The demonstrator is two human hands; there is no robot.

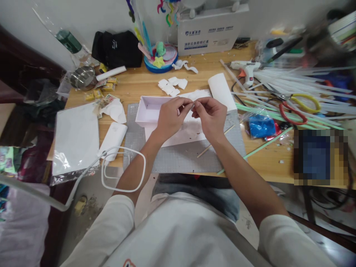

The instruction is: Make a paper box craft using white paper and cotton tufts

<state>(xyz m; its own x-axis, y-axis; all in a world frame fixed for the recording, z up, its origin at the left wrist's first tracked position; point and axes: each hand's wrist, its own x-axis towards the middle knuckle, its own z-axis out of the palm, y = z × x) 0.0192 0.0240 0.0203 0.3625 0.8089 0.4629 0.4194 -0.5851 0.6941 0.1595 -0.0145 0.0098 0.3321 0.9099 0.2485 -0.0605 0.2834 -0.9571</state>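
My left hand (172, 114) and my right hand (210, 114) meet fingertip to fingertip above the work mat (178, 159). Both are pinched around a tiny greyish piece (192, 106), too small to name. Behind my left hand, partly covered by it, sits a pale lilac open box (150, 108). Under both hands lies a sheet of white paper (189, 135) with small dark specks on it. A thin wooden stick (215, 141) rests slantwise on the mat below my right hand. Just beyond that hand stands a roll of white paper (221, 87).
On the right are a glue gun (249, 70), scissors (294, 107), many plastic sticks (314, 87) and a blue packet (261, 126). A white power bank (113, 139) with a cable lies left, beside a bagged white sheet stack (76, 139). Torn tissue (172, 85) lies behind the box.
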